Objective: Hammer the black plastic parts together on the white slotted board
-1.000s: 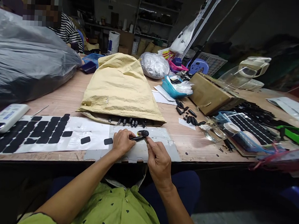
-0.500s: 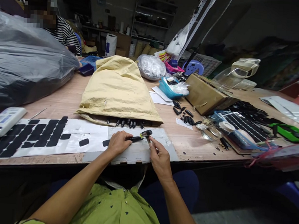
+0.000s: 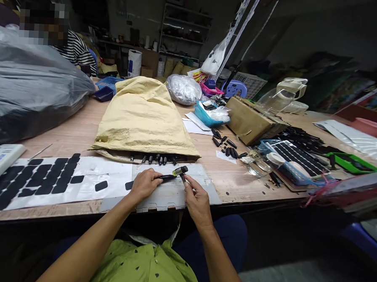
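Note:
My left hand (image 3: 145, 185) pinches a slim black rod-like piece (image 3: 168, 177) that points to the right above a grey board (image 3: 205, 182). In my right hand (image 3: 197, 200) is the handle of a small hammer (image 3: 180, 171), its head metal in the middle with a yellow-green end and a black end. The head lies close to the tip of the black piece; I cannot tell whether they touch. Just beyond, a yellow sack (image 3: 142, 121) lies flat, with several black pieces (image 3: 159, 159) poking from its mouth.
White sheets with black stickers (image 3: 60, 174) and a white device (image 3: 4, 161) lie to the left, near a large grey bag (image 3: 29, 90). Loose black parts (image 3: 229, 144), a cardboard box (image 3: 252, 121) and a blue basket (image 3: 208, 117) stand right. Another person (image 3: 75, 51) sits far left.
The view has shifted a little, so the table contents sit slightly further left and lower. Both hands keep their holds, and the hammer head has tilted slightly.

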